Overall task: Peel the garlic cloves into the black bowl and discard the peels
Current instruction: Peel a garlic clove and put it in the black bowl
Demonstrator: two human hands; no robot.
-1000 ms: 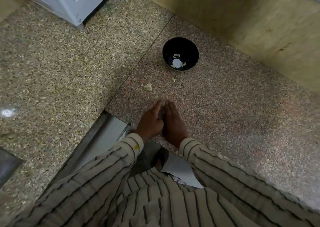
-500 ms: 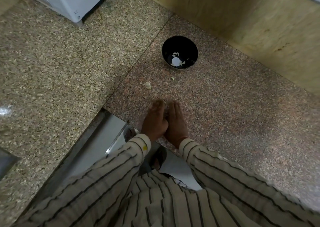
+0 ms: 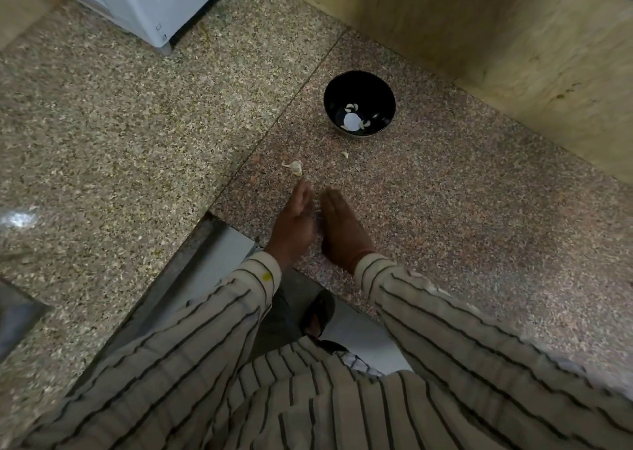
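Head view, and both hands are down on the speckled pinkish granite counter [image 3: 462, 216], on the near side of the round black bowl [image 3: 359, 103]. Left hand [image 3: 296, 225] and right hand [image 3: 344, 228] stand edge-on, palms facing each other, fingers straight and pointing up toward the bowl, with a narrow gap between them. Something pale and thin glints in that gap — peels, most likely, but it's too small to call. Neither hand grips anything I can see.

Now the relation that matters: the bowl lies straight ahead of the fingertips and slightly right, well apart, several peeled white cloves [image 3: 352, 120] already in its bottom. Between bowl and hands sit two loose bits: a small whitish garlic piece with papery skin [image 3: 293, 166], just beyond the left hand's fingertips, its long axis running roughly crosswise to the fingers, and a tiny pale scrap [image 3: 345, 154] just short of the bowl. The left hand is plainly nearer the garlic piece. Nothing blocks the reach. Behind the bowl rises a yellowish stone wall [image 3: 479, 28]; far left of it, a white appliance corner [image 3: 150, 7].
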